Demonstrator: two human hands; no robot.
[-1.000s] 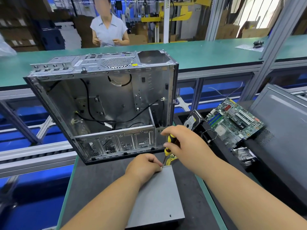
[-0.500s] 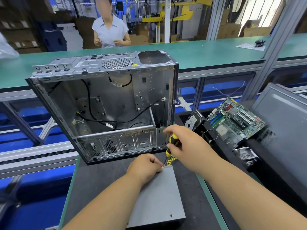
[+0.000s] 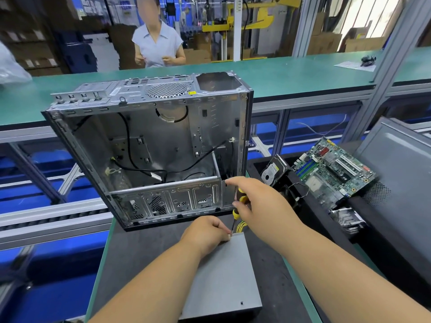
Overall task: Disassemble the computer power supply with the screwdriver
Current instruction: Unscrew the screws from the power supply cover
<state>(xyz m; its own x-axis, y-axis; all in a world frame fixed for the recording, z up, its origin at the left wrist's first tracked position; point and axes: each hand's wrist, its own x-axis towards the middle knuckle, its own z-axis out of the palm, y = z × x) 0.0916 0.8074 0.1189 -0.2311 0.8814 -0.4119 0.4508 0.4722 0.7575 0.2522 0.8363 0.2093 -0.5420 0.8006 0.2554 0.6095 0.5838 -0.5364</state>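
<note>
Power supply point(image 3: 224, 276) on bench point(image 3: 144, 252): I judge it heavy, rigid, slick | left hand point(image 3: 205, 231) pinches its far corner | right hand point(image 3: 258, 206) grips screwdriver point(image 3: 238, 207)

Bare metal, matt mat, glossy plastic

The power supply point(image 3: 224, 276) is smooth matt grey sheet metal, lying on a dull dark mat point(image 3: 140, 252). The computer case point(image 3: 172, 141) behind it is bare, shiny stamped steel with perforated panels. The screwdriver point(image 3: 239, 206) has a glossy yellow-and-black plastic handle. The far bench point(image 3: 291, 75) has a matt green top.
</note>
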